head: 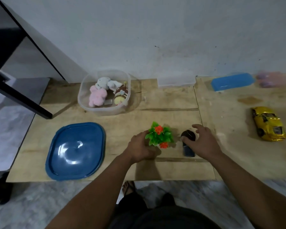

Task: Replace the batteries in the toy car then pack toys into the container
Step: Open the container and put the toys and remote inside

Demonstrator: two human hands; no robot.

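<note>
Leftmost on the wooden board [172, 171] lies the blue lid [76, 151], flat and apart from everything else. Behind it stands the clear container [84, 103], holding a pink plush [97, 96], a white plush [106, 83] and a striped plush [120, 95]. The left hand [140, 148] curls round the base of a small plastic plant [160, 137] with orange flowers. Just beside it, the right hand [200, 142] spreads loosely over a dark round object [188, 136], fingertips touching it; whether it grips is unclear. The yellow toy car [269, 123] rests well to the right, untouched.
</note>
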